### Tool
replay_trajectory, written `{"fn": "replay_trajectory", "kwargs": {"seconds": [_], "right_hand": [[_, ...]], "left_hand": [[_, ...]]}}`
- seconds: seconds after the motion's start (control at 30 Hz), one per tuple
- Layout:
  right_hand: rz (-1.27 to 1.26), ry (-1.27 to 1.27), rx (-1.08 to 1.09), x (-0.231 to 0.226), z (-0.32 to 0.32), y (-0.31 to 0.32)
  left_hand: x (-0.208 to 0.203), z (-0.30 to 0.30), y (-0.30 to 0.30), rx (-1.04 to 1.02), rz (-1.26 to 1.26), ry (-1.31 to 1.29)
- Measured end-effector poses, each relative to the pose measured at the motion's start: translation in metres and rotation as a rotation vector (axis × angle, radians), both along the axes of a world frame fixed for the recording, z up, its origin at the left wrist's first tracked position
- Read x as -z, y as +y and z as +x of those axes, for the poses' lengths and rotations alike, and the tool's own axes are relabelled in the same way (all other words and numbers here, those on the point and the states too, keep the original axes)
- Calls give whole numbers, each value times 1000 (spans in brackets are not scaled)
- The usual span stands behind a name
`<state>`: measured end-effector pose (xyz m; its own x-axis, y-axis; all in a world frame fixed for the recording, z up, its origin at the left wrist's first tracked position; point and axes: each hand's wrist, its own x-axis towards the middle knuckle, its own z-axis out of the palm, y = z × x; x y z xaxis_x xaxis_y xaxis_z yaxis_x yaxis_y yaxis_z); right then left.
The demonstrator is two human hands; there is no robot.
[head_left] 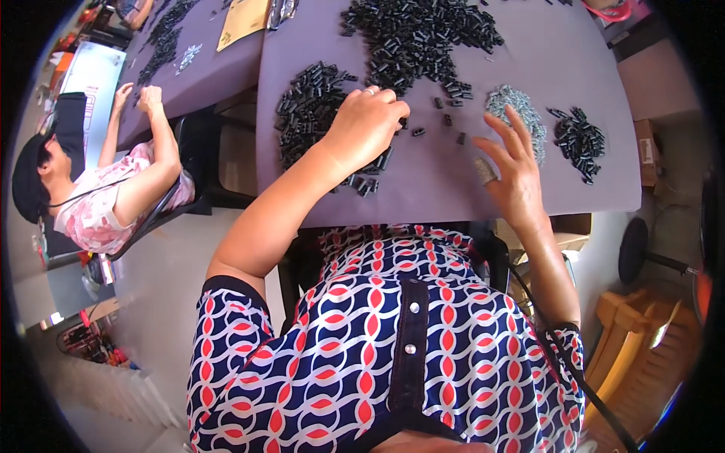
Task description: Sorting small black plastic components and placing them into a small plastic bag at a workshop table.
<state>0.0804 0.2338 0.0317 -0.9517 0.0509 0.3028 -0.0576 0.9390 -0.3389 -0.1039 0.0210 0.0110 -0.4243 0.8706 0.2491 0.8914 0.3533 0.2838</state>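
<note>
My left hand [366, 127] is over the right edge of a heap of small black cylindrical parts [306, 102]. Its fingers are curled together, and whatever they hold, if anything, is hidden. My right hand [517, 177] is beside a pile of small silvery metal pieces [535, 121] that look like screws. Its fingers are apart, and a greyish wrap [484, 171] covers the thumb. Several loose black parts [461, 138] lie on the table between my hands. Right of the silvery pile is a smaller heap of black pieces [580, 143].
A large mound of black parts [423, 38] spreads over the far side of the grey-covered table [423, 181]. At the left, another person [113, 174] sits at a neighbouring table with more black parts [162, 45]. A yellow envelope [243, 23] lies there. An orange-yellow plastic crate [642, 355] stands low right.
</note>
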Motion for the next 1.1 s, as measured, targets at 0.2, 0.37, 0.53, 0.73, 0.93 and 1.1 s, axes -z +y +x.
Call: {"fn": "replay_trajectory", "kwargs": {"seconds": [0.2,0.37,0.53,0.73,0.93,1.1], "right_hand": [[26,-23,54,5,20,12],[19,18,273,14,45,36],[63,11,257,10,43,30],[67,-53,167,19,35,21],[56,-17,205,23,41,20],[-44,46,193,20,43,19]], "left_hand": [[-5,1,12,115,-12,6],[-10,-3,13,156,-81,42],[-21,12,17,41,65,-125],[-29,65,10,-61,195,-811],[-11,92,0,-100,182,-1261],[-5,100,-1,-129,232,-1302]]}}
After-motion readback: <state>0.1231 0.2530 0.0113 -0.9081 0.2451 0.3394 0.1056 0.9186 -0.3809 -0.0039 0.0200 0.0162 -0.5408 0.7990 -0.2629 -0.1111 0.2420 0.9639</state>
